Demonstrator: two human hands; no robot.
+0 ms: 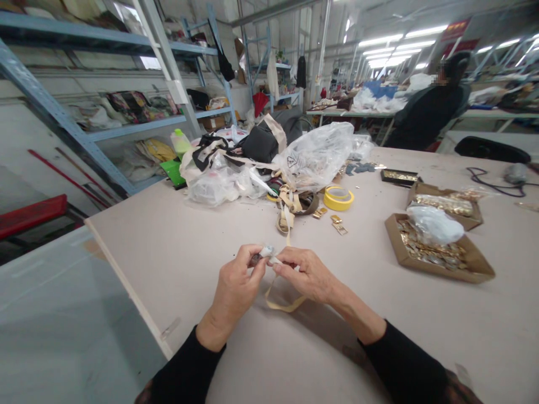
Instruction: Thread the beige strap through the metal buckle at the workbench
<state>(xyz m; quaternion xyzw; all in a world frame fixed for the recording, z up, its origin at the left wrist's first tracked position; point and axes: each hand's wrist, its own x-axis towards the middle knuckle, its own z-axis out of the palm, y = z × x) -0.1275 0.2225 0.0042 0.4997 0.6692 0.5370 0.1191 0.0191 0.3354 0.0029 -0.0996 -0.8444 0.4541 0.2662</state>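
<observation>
Close together above the table, my left hand (238, 286) and my right hand (309, 274) are both closed in a pinch. Between their fingertips is a small whitish piece with a clear, crinkled wrapping (268, 252); its exact kind is too small to make out. A cream strap (284, 307) loops below my right hand. Beyond the fingers, a narrow band runs up to a bundle of cream and brown straps (288, 205). Several gold metal buckles (337, 223) lie past my right hand, close to a roll of yellow tape (338, 198).
To the right stands a cardboard tray (440, 272) of metal fittings with a plastic bag on top; another box (471, 216) is behind it. Plastic bags (318, 154) and black bags (261, 140) heap at the back. A person (429, 106) sits beyond; shelves (160, 120) line the left.
</observation>
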